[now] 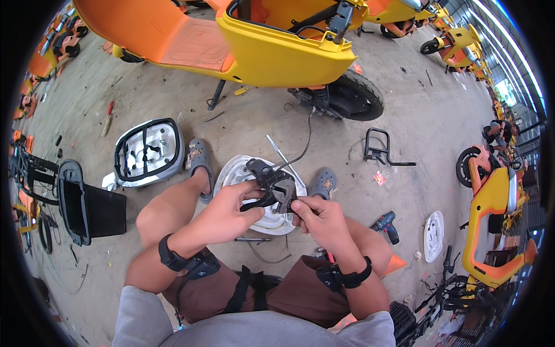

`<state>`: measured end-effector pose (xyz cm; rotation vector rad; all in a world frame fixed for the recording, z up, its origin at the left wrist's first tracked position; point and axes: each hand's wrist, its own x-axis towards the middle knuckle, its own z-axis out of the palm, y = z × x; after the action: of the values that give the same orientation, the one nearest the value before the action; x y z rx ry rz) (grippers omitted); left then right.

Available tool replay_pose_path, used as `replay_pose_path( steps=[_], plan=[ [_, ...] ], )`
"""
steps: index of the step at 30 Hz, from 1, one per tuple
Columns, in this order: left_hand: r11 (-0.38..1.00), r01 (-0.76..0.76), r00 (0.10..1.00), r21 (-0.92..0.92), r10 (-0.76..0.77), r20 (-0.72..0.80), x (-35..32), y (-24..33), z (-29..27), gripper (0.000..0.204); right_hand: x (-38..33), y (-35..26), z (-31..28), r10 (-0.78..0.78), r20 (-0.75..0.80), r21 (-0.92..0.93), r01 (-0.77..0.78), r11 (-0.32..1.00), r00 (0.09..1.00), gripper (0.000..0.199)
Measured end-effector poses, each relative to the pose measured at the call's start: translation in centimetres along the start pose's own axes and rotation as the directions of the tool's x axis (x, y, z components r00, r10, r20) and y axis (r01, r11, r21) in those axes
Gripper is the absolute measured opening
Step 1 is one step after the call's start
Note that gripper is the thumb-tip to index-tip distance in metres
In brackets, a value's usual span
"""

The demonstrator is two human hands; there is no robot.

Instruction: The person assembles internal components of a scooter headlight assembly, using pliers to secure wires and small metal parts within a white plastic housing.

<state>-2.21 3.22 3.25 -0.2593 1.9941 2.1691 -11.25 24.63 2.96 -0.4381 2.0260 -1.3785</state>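
Note:
In front of my knees, both hands hold a dark mechanical part [283, 191] with a grey angled body and a black clamp-like end. A thin black cable [308, 137] runs from it up toward the scooter's underside. My left hand [228, 211] is closed around its left side, with the thumb underneath. From the other side, my right hand [321, 218] pinches the lower right edge between thumb and fingers. The fingers cover some of the part. Below it on the floor, between my feet, lies a round white plastic shell [226, 176], partly hidden by my hands.
A yellow and orange scooter [283, 58] stands ahead. On the left are a white seat base [167, 165] and a black bin [104, 211]. To the right lie a black metal bracket [377, 151], a cordless drill [386, 225] and a white panel [433, 236]. Another person [502, 132] crouches far right.

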Motion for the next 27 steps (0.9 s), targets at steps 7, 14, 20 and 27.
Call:
replay_pose_path(
  steps=[7,14,20,27],
  plan=[
    [0.979,0.203,0.979,0.022,-0.203,-0.006,0.0,2.2,0.2,0.045,0.0,0.3,-0.5,-0.038,-0.038,-0.009,0.037,0.999,0.999,0.03],
    [0.991,0.08,0.996,-0.103,-0.083,-0.02,0.1,1.4,1.4,0.049,0.3,0.4,0.5,0.0,0.084,0.118,-0.01,0.993,0.996,0.033],
    [0.989,0.136,0.99,-0.054,-0.138,-0.035,-0.3,2.0,0.9,0.05,0.2,-0.1,0.8,0.02,0.072,0.098,-0.027,0.995,0.997,0.035],
    [0.984,0.168,0.984,-0.054,-0.171,-0.057,-0.4,1.9,0.3,0.049,0.6,0.4,1.3,-0.024,0.051,0.053,0.021,0.998,0.998,0.033]
  ],
)
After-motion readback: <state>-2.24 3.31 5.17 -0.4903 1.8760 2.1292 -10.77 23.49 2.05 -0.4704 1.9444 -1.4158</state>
